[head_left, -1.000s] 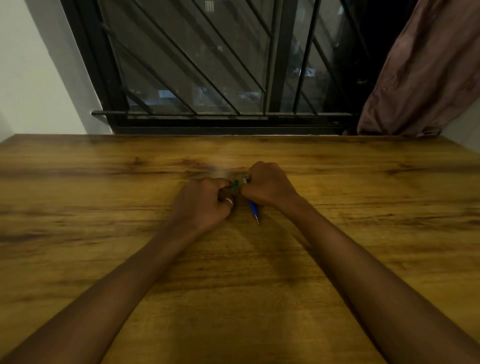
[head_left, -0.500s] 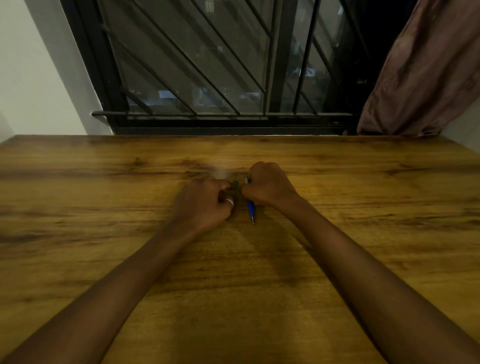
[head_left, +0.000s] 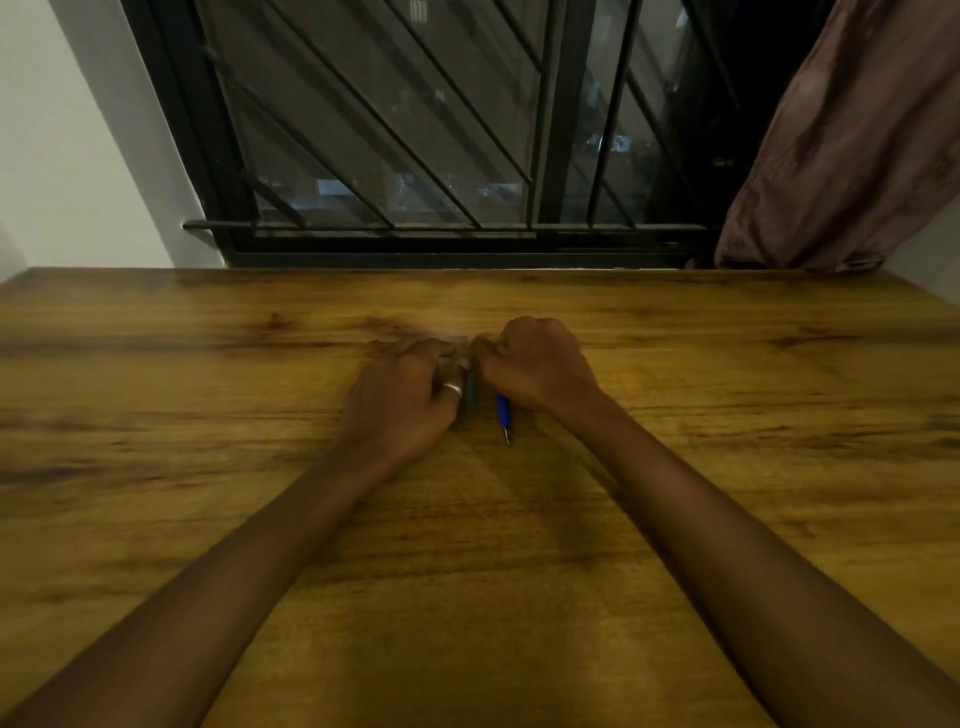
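Both hands meet at the middle of a wooden table (head_left: 519, 545). My right hand (head_left: 535, 366) is curled round a blue pen (head_left: 503, 413), whose tip sticks out below the hand and points toward me. My left hand (head_left: 405, 400), with a ring on one finger, is curled beside it and holds a blurred green pen-like thing (head_left: 471, 389) that shows between the two hands. The fingertips of both hands are hidden.
Behind the table's far edge stands a black barred window (head_left: 441, 156). A brownish curtain (head_left: 841, 145) hangs at the right, and a white wall (head_left: 67, 156) is at the left.
The blue pen has swung from slanting to nearly straight toward me. The green thing has turned from a small bit between the thumbs to a longer blurred shape along my left hand.
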